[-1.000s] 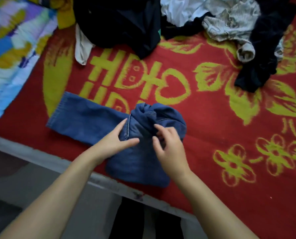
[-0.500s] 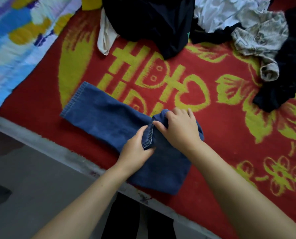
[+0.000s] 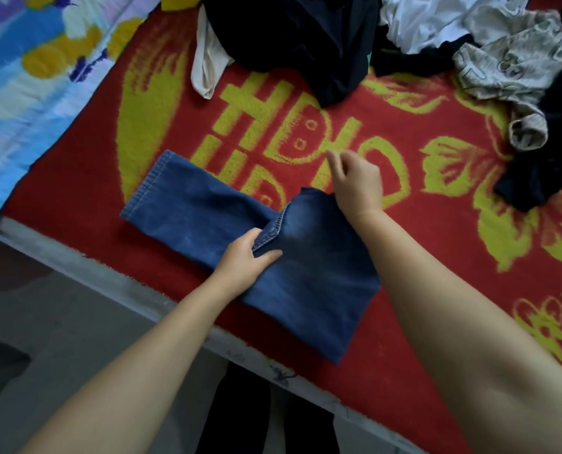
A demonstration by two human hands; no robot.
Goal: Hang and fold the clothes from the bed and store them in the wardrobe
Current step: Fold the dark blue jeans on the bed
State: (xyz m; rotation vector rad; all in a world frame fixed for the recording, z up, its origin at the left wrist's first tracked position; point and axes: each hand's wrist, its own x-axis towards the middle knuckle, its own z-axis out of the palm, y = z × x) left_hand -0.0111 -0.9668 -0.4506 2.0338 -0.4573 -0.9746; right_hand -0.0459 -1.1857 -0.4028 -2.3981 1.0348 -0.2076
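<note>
Jeans [image 3: 207, 221] lie folded on the red blanket [image 3: 420, 224] by the bed's near edge, hem pointing upper-left; left hand [image 3: 245, 260] pinches the seam, right hand [image 3: 358, 185] hovers loosely curled, holding nothing.

On a red blanket with yellow patterns [image 3: 404, 257], the left hand [image 3: 243, 260] pinches the stitched edge of folded blue denim jeans [image 3: 305, 273], the right hand [image 3: 358, 185] hovers loosely curled just beyond them, and a pile of dark and pale clothes [image 3: 404, 37] lies farther back.
</note>
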